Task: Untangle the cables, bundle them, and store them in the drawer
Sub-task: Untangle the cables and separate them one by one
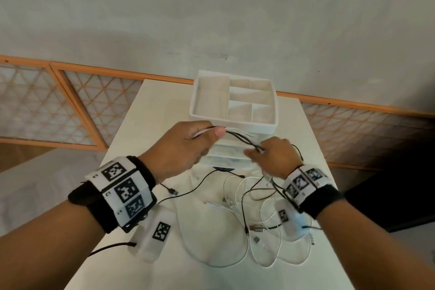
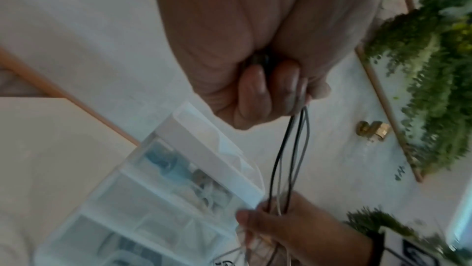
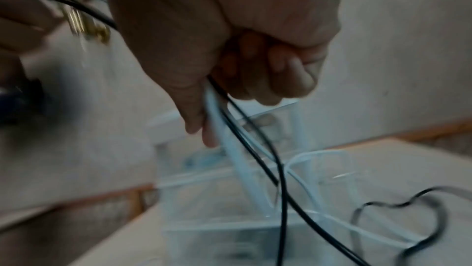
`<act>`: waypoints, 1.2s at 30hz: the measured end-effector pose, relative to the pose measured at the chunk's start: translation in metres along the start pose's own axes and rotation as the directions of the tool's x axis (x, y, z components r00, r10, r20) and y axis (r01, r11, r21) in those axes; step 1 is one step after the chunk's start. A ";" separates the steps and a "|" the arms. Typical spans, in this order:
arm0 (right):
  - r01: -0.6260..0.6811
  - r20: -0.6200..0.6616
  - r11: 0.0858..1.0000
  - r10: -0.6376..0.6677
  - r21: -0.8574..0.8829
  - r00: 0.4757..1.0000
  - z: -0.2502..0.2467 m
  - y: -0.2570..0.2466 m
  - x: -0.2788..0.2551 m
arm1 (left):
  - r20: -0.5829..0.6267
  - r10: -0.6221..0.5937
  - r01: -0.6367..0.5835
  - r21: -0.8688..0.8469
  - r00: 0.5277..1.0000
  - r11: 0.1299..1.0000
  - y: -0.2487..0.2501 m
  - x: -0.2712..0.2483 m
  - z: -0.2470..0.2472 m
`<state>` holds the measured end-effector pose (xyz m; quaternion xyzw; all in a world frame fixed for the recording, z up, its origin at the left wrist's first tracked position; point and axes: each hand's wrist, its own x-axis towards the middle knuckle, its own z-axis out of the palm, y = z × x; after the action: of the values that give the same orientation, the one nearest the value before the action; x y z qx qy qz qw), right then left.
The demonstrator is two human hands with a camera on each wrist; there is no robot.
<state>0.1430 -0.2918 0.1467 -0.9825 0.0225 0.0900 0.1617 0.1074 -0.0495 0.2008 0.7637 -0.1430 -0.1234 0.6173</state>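
Several black and white cables [image 1: 237,135] stretch between my two hands above the table. My left hand [image 1: 188,143] grips one end of the bunch in a fist, thumb on top; its curled fingers [image 2: 258,88] close round the strands [image 2: 291,149]. My right hand [image 1: 270,153] grips the other end, and the cables [image 3: 245,129] hang down from it. The loose remainder [image 1: 254,214] lies tangled on the table under my right wrist. A white drawer unit [image 1: 233,103] stands just behind my hands, its top tray divided into compartments.
The white table [image 1: 141,125] ends at left, right and front. A wall with orange-framed lattice panels [image 1: 35,101] runs behind. Tagged white modules [image 1: 157,231] hang below both wrists. Green plants [image 2: 421,68] show in the left wrist view.
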 end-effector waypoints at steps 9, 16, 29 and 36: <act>-0.088 -0.402 0.874 0.307 0.478 0.863 -0.064 0.078 0.076 | -0.147 -0.219 0.264 0.545 0.965 0.796 -0.056 -0.016 -0.056; -0.204 -0.023 0.953 0.214 0.223 0.976 -0.019 0.089 0.057 | -0.135 -0.308 0.317 0.663 0.942 0.678 -0.082 -0.026 -0.039; 0.094 0.303 0.969 -0.162 0.226 0.939 0.051 0.001 -0.042 | 0.188 -0.028 -0.081 0.544 0.982 0.835 -0.043 -0.008 0.010; 0.106 -0.357 0.945 0.013 0.310 0.934 0.034 0.039 -0.030 | 0.187 -0.404 0.175 0.686 0.896 0.706 -0.099 -0.034 0.013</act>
<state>0.1051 -0.3171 0.1082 -0.9426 0.0423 -0.0974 0.3165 0.0773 -0.0288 0.1019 0.9120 -0.1527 -0.2857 0.2515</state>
